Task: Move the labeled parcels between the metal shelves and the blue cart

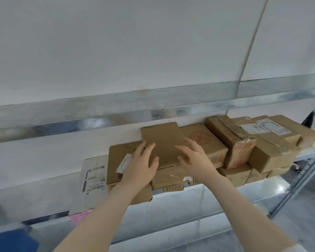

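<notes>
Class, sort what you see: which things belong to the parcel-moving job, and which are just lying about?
Job: flat brown parcel, left hand and right hand touching it, other stacked parcels, metal shelf.
Lying about: white cable, wall behind.

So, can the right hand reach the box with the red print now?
Probably yes: the right hand lies just beside the red-printed box, whose top is bare, and nothing stands between them.

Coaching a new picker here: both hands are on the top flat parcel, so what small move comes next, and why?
Probably curl the fingers round the flat parcel: the left hand and right hand rest flat on it, not yet gripping.
</notes>
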The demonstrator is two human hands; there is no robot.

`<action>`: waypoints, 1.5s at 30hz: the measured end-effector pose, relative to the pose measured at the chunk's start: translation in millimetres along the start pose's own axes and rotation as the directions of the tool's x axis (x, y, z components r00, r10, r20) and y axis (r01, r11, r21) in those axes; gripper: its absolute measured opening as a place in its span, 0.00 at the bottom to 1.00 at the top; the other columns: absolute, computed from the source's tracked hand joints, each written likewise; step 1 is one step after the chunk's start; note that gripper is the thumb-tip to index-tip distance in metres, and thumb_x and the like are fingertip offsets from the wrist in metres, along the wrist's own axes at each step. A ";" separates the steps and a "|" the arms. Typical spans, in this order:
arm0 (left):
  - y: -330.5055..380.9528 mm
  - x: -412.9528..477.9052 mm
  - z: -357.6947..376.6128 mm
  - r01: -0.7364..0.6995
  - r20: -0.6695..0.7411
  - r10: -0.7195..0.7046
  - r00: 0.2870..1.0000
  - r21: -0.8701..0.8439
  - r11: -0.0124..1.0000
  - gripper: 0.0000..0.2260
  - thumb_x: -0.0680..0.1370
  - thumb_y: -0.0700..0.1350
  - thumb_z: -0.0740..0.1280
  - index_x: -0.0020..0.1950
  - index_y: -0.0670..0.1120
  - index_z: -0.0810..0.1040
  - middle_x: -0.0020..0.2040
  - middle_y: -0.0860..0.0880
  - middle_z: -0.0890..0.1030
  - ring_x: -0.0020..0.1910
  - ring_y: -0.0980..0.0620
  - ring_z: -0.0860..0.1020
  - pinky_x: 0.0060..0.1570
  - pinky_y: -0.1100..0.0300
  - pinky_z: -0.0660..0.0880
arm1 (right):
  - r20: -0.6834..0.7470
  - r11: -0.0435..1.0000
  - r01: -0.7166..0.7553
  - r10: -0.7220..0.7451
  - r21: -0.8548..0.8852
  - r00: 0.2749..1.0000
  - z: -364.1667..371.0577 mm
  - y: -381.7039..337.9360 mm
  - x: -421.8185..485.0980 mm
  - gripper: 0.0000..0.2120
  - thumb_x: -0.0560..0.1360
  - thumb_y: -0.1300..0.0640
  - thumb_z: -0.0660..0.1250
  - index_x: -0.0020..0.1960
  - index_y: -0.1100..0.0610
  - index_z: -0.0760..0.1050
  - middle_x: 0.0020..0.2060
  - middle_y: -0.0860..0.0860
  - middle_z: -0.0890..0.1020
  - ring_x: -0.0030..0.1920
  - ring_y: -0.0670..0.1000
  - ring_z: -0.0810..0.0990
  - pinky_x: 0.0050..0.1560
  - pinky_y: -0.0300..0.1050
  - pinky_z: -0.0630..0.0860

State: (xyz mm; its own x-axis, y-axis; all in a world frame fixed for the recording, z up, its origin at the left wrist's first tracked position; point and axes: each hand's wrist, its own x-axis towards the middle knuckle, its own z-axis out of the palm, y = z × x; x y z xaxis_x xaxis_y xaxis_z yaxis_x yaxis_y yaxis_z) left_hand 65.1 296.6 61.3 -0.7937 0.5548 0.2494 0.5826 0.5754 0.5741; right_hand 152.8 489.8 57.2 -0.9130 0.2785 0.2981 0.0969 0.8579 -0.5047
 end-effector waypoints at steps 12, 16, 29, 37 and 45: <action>-29.9 39.4 51.1 0.037 0.036 -0.032 0.999 -0.134 0.990 0.22 0.80 0.55 0.58 0.74 0.60 0.59 0.76 0.64 0.45 0.75 0.55 0.53 0.65 0.61 0.58 | 0.125 0.994 -0.088 0.079 0.071 0.989 24.6 22.5 29.5 0.21 0.78 0.45 0.58 0.71 0.40 0.64 0.76 0.43 0.53 0.74 0.51 0.57 0.70 0.51 0.63; -31.0 42.4 51.8 0.037 0.017 -0.035 0.999 -0.166 0.985 0.22 0.80 0.54 0.59 0.73 0.60 0.60 0.76 0.66 0.46 0.75 0.56 0.54 0.67 0.61 0.58 | 0.145 0.997 -0.068 0.060 0.047 0.988 24.0 19.9 36.7 0.22 0.77 0.46 0.59 0.71 0.39 0.63 0.75 0.40 0.55 0.73 0.51 0.58 0.70 0.48 0.61; -10.7 20.0 29.3 -0.020 -0.065 0.007 0.998 -0.199 0.980 0.23 0.78 0.53 0.61 0.73 0.59 0.61 0.75 0.67 0.49 0.74 0.60 0.56 0.69 0.57 0.63 | -0.005 0.997 0.005 -0.004 0.083 1.000 7.5 1.1 15.7 0.21 0.75 0.48 0.63 0.67 0.39 0.69 0.73 0.39 0.61 0.72 0.45 0.61 0.63 0.49 0.71; 13.4 3.9 0.8 -0.010 -0.084 -0.008 0.996 -0.213 0.977 0.23 0.78 0.52 0.62 0.73 0.58 0.62 0.75 0.67 0.49 0.73 0.59 0.57 0.67 0.60 0.60 | -0.029 0.992 0.014 -0.011 0.125 1.000 -17.0 -25.4 1.8 0.20 0.75 0.50 0.64 0.66 0.41 0.71 0.72 0.39 0.63 0.61 0.53 0.74 0.60 0.51 0.73; 24.4 -9.1 -21.2 -0.020 -0.139 -0.006 0.990 -0.182 0.983 0.24 0.78 0.53 0.62 0.73 0.59 0.61 0.75 0.67 0.50 0.74 0.56 0.57 0.69 0.56 0.61 | -0.056 0.985 0.042 -0.033 0.166 0.998 -32.0 -43.6 -2.0 0.19 0.75 0.52 0.64 0.65 0.40 0.72 0.71 0.38 0.64 0.58 0.49 0.75 0.56 0.45 0.73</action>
State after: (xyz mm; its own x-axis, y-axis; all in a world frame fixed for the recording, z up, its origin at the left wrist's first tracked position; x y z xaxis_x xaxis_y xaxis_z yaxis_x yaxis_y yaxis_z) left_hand 82.8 292.8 89.5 -0.8138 0.4624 0.3520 0.5564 0.4452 0.7016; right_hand 163.1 465.7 104.6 -0.8919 0.2740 0.3598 -0.0085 0.7853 -0.6191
